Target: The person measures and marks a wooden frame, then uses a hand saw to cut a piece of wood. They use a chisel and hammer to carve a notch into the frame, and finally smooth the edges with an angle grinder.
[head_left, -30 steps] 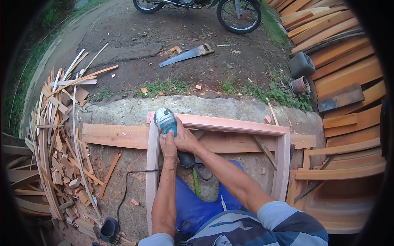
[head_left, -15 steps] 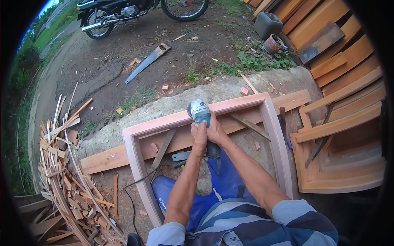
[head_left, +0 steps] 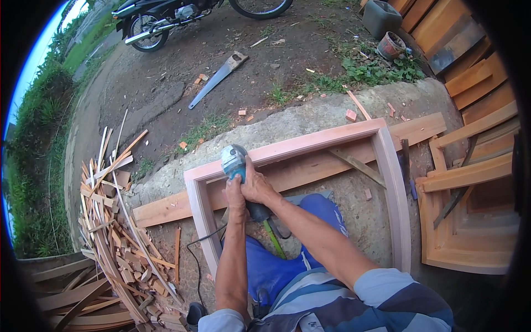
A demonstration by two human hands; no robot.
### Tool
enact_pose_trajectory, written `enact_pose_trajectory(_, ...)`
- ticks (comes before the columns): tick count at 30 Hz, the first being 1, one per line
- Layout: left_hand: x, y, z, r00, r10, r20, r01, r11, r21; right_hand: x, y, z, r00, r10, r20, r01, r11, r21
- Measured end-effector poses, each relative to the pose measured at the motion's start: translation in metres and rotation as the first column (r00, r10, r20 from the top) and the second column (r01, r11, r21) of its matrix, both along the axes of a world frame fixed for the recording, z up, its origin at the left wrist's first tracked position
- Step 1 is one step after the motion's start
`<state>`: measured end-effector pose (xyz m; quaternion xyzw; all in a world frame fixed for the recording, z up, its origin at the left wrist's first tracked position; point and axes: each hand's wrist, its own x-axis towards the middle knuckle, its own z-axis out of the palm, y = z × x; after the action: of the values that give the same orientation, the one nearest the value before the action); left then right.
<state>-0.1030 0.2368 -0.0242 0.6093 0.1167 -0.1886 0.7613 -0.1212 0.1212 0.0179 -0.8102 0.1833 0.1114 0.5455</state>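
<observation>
Both hands are closed round an angle grinder (head_left: 234, 161) with a silver head and a blue body. My left hand (head_left: 235, 192) grips its near left side, and my right hand (head_left: 256, 183) wraps its right side. The grinder's head is at the far rail of a pale pinkish wooden frame (head_left: 312, 141), close to the far left corner. Whether its disc touches the wood cannot be made out. A dark cord (head_left: 198, 260) trails down to the left. Under the frame runs a long board (head_left: 163, 209), with my blue-clad legs inside the frame.
Wood offcuts (head_left: 119, 243) are heaped at the left. A handsaw (head_left: 218, 80) lies on the dirt beyond, below a parked motorcycle (head_left: 166, 25). At right stand finished wooden frames (head_left: 470, 177) and leaning boards (head_left: 442, 33), near a grey jerrycan (head_left: 381, 19) and a bucket (head_left: 391, 46).
Both hands have slid the grinder left along the far rail, from near its middle to near the left corner. My view has turned slightly left.
</observation>
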Motion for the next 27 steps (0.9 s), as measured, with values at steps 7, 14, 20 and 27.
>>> enact_pose_trajectory(7,-0.02,-0.06,0.011,0.993,-0.118,-0.004,0.117,0.992,-0.048,-0.028,-0.054,0.005,0.994,-0.102,-0.032,0.1,0.993,-0.06)
enact_pose_trajectory(14,-0.084,-0.256,0.016,0.894,-0.446,-0.053,0.435,0.889,-0.146,-0.119,-0.228,0.005,0.905,-0.418,0.076,0.425,0.892,-0.157)
enact_pose_trajectory(20,-0.088,-0.344,0.015,0.835,-0.549,-0.023,0.541,0.829,-0.145,-0.137,-0.308,0.013,0.852,-0.524,-0.004,0.52,0.846,-0.116)
enact_pose_trajectory(27,-0.098,-0.423,0.01,0.7,-0.714,-0.01,0.707,0.695,-0.134,-0.159,-0.374,0.004,0.722,-0.683,0.105,0.69,0.701,-0.181)
